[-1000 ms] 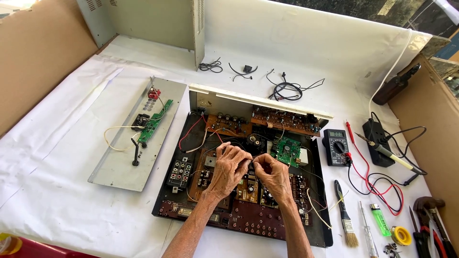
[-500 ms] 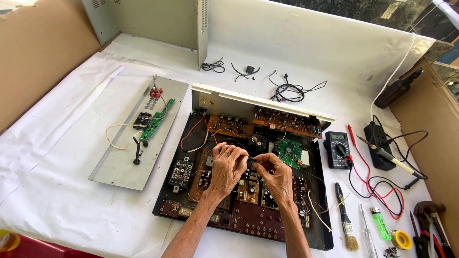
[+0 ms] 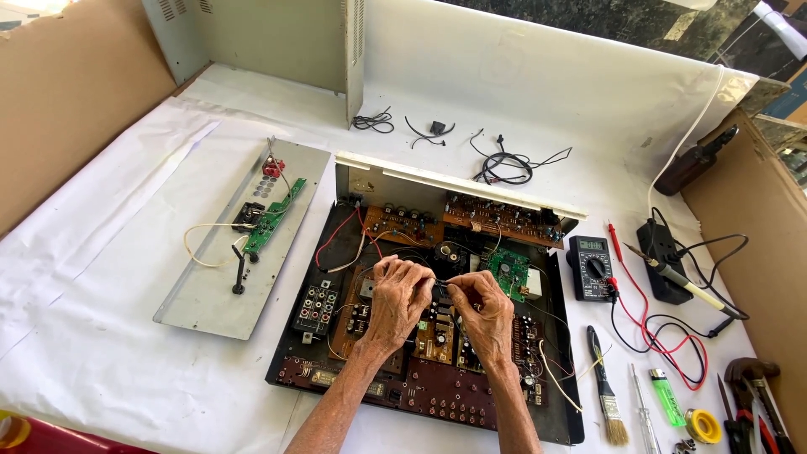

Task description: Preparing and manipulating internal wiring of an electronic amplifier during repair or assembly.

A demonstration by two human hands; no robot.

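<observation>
Both hands meet over the middle of the opened amplifier chassis point(image 3: 420, 336); left hand point(image 3: 397, 303) and right hand point(image 3: 481, 315) each pinch an end of a thin dark wire point(image 3: 439, 286), fingertips almost touching, probably to keep it taut above the boards; the detached grey panel point(image 3: 244, 244) lies well left, multimeter point(image 3: 591, 267) and brush point(image 3: 607, 387) sit right, so there's free white cloth near the front edge

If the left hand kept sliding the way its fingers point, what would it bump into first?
The left hand points right, toward the right hand, whose fingertips sit almost against it over the opened amplifier chassis. It would probably meet those fingers first; whatever small part they pinch is too tiny to identify.
</observation>
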